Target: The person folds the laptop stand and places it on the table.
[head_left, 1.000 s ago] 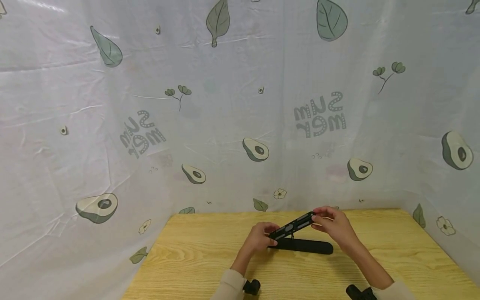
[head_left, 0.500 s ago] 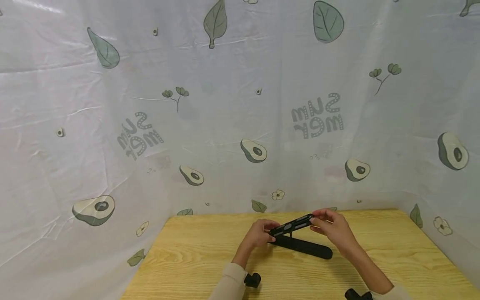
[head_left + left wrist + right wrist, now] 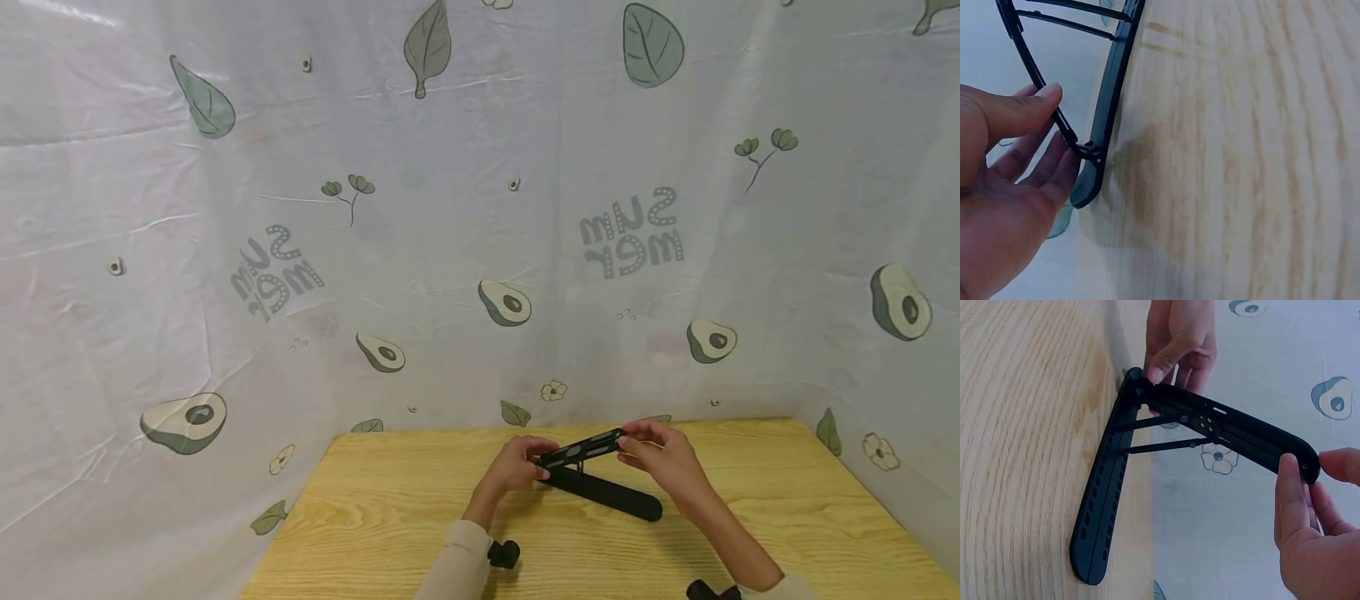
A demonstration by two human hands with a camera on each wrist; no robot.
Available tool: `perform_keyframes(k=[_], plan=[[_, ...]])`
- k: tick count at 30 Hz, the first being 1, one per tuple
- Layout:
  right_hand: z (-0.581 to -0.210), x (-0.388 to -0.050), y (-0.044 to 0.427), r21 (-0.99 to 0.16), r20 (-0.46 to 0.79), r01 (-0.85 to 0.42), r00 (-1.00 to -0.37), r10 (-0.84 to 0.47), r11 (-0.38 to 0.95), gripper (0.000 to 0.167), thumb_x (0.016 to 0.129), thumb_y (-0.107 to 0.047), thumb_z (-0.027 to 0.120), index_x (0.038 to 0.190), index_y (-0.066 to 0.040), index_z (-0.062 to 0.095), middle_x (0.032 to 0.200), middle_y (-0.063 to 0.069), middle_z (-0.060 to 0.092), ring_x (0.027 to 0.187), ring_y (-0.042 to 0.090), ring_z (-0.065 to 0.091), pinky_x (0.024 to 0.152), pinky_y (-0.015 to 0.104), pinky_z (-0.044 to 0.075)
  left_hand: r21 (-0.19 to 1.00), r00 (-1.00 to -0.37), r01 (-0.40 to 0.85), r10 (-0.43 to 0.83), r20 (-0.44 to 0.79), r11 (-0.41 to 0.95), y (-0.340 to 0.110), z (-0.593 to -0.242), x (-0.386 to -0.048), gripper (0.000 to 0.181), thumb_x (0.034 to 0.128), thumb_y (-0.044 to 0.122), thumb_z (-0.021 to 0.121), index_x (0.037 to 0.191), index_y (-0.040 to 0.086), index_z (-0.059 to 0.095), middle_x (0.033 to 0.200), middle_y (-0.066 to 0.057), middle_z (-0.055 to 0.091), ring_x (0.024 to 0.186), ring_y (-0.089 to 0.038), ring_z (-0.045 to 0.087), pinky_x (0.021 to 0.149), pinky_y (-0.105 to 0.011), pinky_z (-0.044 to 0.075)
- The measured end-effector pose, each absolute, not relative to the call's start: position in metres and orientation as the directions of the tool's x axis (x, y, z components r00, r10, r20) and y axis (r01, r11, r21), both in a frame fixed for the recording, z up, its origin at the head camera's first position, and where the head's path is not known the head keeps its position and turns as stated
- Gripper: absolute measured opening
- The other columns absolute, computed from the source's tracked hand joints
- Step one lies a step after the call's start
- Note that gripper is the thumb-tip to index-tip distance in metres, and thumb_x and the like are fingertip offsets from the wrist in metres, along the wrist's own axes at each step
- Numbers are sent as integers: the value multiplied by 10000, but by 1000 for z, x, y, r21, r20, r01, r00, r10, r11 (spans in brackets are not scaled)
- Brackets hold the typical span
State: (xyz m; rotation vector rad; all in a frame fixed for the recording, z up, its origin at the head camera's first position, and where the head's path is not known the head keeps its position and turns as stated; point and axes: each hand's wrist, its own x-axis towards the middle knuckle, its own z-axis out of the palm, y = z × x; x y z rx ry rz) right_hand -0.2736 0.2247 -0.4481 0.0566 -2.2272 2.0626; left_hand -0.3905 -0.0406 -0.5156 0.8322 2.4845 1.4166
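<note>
A black hinged stand (image 3: 611,493) rests its long lower bar on the wooden table, its upper arm raised at an angle. My left hand (image 3: 516,465) pinches the hinge end of the upper arm between thumb and fingers; the left wrist view shows the thumb (image 3: 1047,94) on the arm beside the hinge. At the raised far end, my right hand (image 3: 671,462) grips the tip with thumb and fingers. Two thin struts (image 3: 1166,447) join the arm to the slotted lower bar (image 3: 1099,506) in the right wrist view.
The wooden table (image 3: 390,517) spreads around the stand. Behind it hangs a pale curtain (image 3: 435,250) printed with avocados and leaves. Black devices are strapped at the left wrist (image 3: 504,554) and at the right wrist (image 3: 708,590).
The lower bar's right end has swung toward the table's front. Both hands keep their hold on the upper arm, which now looks slightly less steep. The head view has shifted a little.
</note>
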Motion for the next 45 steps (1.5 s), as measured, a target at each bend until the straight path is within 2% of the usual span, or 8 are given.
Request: perform_keyframes(k=[9, 16, 19, 22, 28, 36, 40, 45], plan=[[-450, -277, 224, -989, 94, -89, -995, 36, 119, 403, 1078, -126, 659, 1395, 98, 548, 1210, 156, 647, 963, 68, 737, 923, 288, 651, 860, -868, 371, 461, 186, 351, -42, -524, -385, 427, 864, -141, 781, 1275, -34, 743, 1296, -237, 742, 1170, -430, 730, 957, -461, 639], [-451, -277, 226, -987, 100, -95, -995, 27, 129, 419, 1079, -152, 665, 1404, 88, 551, 1242, 168, 653, 981, 36, 725, 921, 292, 652, 881, -884, 367, 408, 230, 298, -44, -527, -373, 388, 918, -73, 779, 1297, -100, 705, 1299, -287, 727, 1235, -483, 692, 1032, -543, 592], [-453, -278, 228, -987, 100, -96, -994, 31, 131, 424, 1081, -170, 668, 1404, 81, 558, 1251, 157, 658, 992, 22, 719, 921, 294, 653, 878, -894, 373, 371, 253, 300, -45, -529, -368, 359, 939, -16, 785, 1282, -95, 713, 1263, -273, 744, 1197, -452, 714, 1010, -457, 618], [-457, -278, 232, -984, 99, -91, -994, 47, 153, 442, 1090, -211, 659, 1417, 70, 561, 1282, 172, 661, 1006, 31, 723, 926, 308, 654, 874, -909, 366, 323, 263, 320, -45, -530, -362, 306, 956, 49, 795, 1239, -58, 745, 1199, -225, 771, 1093, -354, 751, 926, -342, 629], [-473, -279, 242, -952, 104, -76, -991, 80, 296, 491, 1108, -297, 629, 1432, 69, 575, 1284, 202, 693, 1044, 113, 730, 921, 337, 659, 893, -941, 306, 250, 230, 330, -43, -528, -347, 238, 976, 119, 791, 1186, 8, 777, 1128, -140, 786, 995, -186, 738, 843, -273, 615], [-498, -292, 257, -787, 94, -77, -996, -5, 613, 313, 1055, -227, 686, 1240, 25, 697, 1141, 145, 756, 1028, 288, 731, 813, 384, 633, 893, -951, 287, 213, 223, 345, -34, -529, -344, 223, 994, 155, 775, 1183, 37, 778, 1028, -55, 762, 907, -86, 687, 755, -226, 585], [-508, -297, 260, -754, 70, -94, -996, -63, 650, 285, 1029, -191, 696, 1196, 39, 710, 1086, 114, 748, 971, 258, 719, 772, 386, 601, 894, -955, 283, 190, 229, 347, -32, -532, -344, 208, 982, 137, 779, 1146, 10, 774, 973, -62, 743, 849, -80, 682, 710, -218, 567], [-513, -298, 261, -745, 40, -92, -995, -94, 660, 280, 1020, -184, 691, 1184, 42, 710, 1072, 92, 739, 952, 233, 693, 768, 399, 580, 889, -958, 275, 183, 221, 367, -30, -531, -345, 137, 984, 140, 777, 1055, 24, 768, 889, -33, 700, 761, -49, 593, 658, -215, 506]])
